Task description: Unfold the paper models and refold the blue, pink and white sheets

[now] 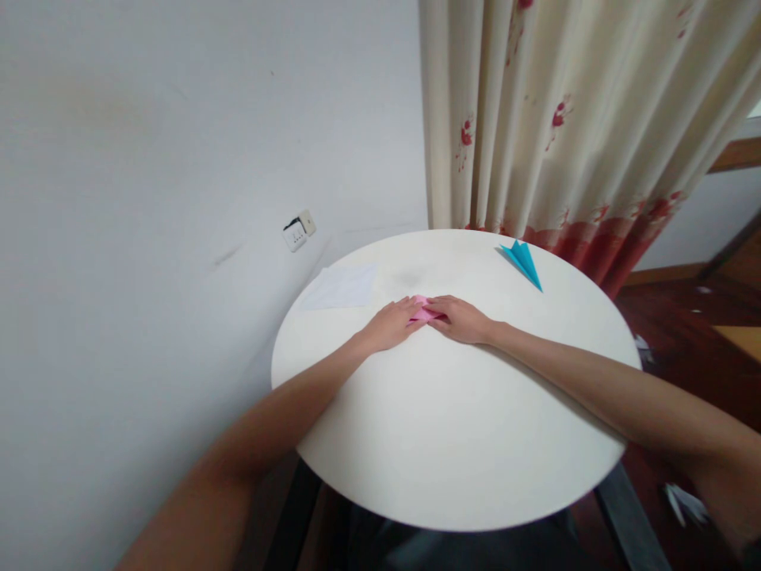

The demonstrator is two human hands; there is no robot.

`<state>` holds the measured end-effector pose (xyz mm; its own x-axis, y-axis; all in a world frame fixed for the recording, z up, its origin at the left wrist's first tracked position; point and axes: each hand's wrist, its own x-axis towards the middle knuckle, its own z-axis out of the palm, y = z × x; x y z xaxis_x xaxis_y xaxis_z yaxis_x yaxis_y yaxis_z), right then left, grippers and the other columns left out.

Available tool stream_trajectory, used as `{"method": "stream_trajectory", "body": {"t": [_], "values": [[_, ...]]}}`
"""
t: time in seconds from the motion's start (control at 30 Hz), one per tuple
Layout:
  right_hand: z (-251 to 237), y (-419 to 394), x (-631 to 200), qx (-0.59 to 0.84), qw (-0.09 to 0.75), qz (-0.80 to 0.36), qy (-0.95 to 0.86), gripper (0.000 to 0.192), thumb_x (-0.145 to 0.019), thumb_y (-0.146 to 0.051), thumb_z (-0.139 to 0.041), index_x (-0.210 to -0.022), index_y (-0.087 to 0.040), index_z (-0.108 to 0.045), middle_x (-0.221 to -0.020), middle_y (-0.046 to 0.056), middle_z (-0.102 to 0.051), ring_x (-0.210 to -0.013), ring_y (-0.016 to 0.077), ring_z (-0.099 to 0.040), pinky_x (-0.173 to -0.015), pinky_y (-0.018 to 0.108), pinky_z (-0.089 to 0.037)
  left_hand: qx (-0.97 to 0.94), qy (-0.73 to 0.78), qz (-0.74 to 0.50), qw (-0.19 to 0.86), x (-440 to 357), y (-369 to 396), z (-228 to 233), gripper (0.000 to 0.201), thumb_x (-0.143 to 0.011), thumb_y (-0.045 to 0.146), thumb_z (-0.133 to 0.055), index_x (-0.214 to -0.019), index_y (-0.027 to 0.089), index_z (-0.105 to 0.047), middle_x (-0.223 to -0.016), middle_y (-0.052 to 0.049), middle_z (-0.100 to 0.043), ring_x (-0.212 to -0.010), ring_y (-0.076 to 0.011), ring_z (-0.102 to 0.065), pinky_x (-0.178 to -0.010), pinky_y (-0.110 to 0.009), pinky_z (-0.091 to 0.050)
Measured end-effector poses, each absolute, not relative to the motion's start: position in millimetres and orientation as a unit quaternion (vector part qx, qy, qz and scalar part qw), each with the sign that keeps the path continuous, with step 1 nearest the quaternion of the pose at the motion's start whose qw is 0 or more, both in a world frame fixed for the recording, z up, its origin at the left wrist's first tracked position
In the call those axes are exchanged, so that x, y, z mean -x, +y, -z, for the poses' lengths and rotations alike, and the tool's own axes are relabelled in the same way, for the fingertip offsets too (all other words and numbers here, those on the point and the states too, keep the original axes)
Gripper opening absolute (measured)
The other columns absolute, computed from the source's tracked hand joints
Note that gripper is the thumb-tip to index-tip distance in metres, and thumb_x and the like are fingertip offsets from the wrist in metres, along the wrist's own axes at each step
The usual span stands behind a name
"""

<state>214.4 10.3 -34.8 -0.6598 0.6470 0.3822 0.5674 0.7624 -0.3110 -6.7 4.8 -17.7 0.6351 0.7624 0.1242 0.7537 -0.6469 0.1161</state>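
Lying flat, pink paper (424,309) sits beneath both hands' fingertips.

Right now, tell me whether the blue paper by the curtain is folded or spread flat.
Folded: the blue paper is a narrow pointed dart with raised creases, lying on the round table, untouched.

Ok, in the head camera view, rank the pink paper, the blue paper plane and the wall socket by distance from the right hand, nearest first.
1. Pink paper: under the right hand's fingertips, touching.
2. Blue paper plane: farther back on the table, toward the curtain.
3. Wall socket: off the table, on the wall at left.

Round table (452,444): pink paper (425,312), blue plane (523,262).
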Motion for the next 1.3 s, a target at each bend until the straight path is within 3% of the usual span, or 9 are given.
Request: {"method": "stream_trajectory", "body": {"t": [0.17, 0.5, 0.7, 0.87, 1.0, 1.17, 1.3], "values": [[32.9, 8.9, -214.2, 0.349, 0.244, -0.095, -0.900, 0.029, -0.097, -0.026, -0.055, -0.121, -0.018, -0.071, -0.117, 0.012, -0.074, -0.111, 0.0283, -0.066, -0.097, 0.039, -0.048, -0.906, 0.413, -0.089, 0.013, 6.3, 6.6, 19.5, 0.049, -0.108, 0.047, -0.032, -0.147, 0.020, -0.044, -0.152, -0.008, -0.052, -0.141, -0.0225, -0.047, -0.116, -0.037, -0.037], [26.2, 3.3, -211.9, 0.318, 0.260, -0.108, -0.906, 0.026, -0.098, -0.025, -0.055, -0.117, -0.021, -0.072, -0.117, 0.009, -0.074, -0.111, 0.0268, -0.065, -0.096, 0.037, -0.049, -0.892, 0.446, -0.050, -0.048, -7.5, -10.5, 7.1, 0.038, -0.108, 0.036, -0.034, -0.134, 0.017, -0.056, -0.133, -0.014, -0.065, -0.119, -0.0275, -0.065, -0.101, -0.038, -0.049], [23.9, -0.5, -210.0, 0.315, 0.287, -0.130, -0.895, 0.027, -0.097, -0.032, -0.059, -0.119, -0.021, -0.071, -0.114, 0.009, -0.075, -0.107, 0.0263, -0.067, -0.095, 0.038, -0.051, -0.875, 0.481, -0.035, -0.050, -8.5, -12.0, 3.5, 0.041, -0.108, 0.038, -0.035, -0.141, 0.019, -0.050, -0.126, -0.015, -0.069, -0.109, -0.0291, -0.070, -0.087, -0.037, -0.053], [28.1, 3.4, -210.2, 0.339, 0.343, -0.149, -0.863, 0.035, -0.093, -0.036, -0.064, -0.124, -0.020, -0.070, -0.121, 0.011, -0.072, -0.111, 0.0273, -0.066, -0.100, 0.042, -0.051, -0.867, 0.495, -0.042, -0.041, -6.8, -12.0, -1.9, 0.040, -0.106, 0.039, -0.043, -0.142, 0.024, -0.053, -0.127, -0.012, -0.070, -0.112, -0.0290, -0.069, -0.091, -0.036, -0.052], [32.7, 7.7, -209.6, 0.389, 0.401, -0.198, -0.806, 0.054, -0.091, -0.041, -0.066, -0.139, -0.018, -0.059, -0.134, 0.016, -0.065, -0.118, 0.0294, -0.064, -0.100, 0.046, -0.053, -0.865, 0.496, -0.066, -0.026, -7.6, -14.9, -6.8, 0.035, -0.105, 0.039, -0.044, -0.133, 0.028, -0.062, -0.124, -0.008, -0.072, -0.112, -0.0269, -0.069, -0.093, -0.034, -0.051], [34.9, 10.7, -211.0, 0.428, 0.445, -0.254, -0.744, 0.068, -0.094, -0.054, -0.059, -0.151, -0.020, -0.046, -0.139, 0.018, -0.061, -0.126, 0.0316, -0.060, -0.101, 0.050, -0.052, -0.857, 0.507, -0.091, -0.016, -8.1, -15.3, -7.8, 0.036, -0.103, 0.045, -0.049, -0.128, 0.026, -0.066, -0.121, -0.008, -0.073, -0.111, -0.0263, -0.068, -0.093, -0.032, -0.051], [33.2, 10.9, -214.0, 0.449, 0.461, -0.263, -0.719, 0.070, -0.097, -0.062, -0.048, -0.154, -0.021, -0.042, -0.143, 0.018, -0.059, -0.129, 0.0328, -0.058, -0.105, 0.050, -0.049, -0.854, 0.504, -0.130, -0.017, -4.0, -10.2, -5.8, 0.038, -0.107, 0.041, -0.038, -0.125, 0.030, -0.069, -0.116, -0.005, -0.075, -0.104, -0.0245, -0.071, -0.085, -0.030, -0.050]]}}
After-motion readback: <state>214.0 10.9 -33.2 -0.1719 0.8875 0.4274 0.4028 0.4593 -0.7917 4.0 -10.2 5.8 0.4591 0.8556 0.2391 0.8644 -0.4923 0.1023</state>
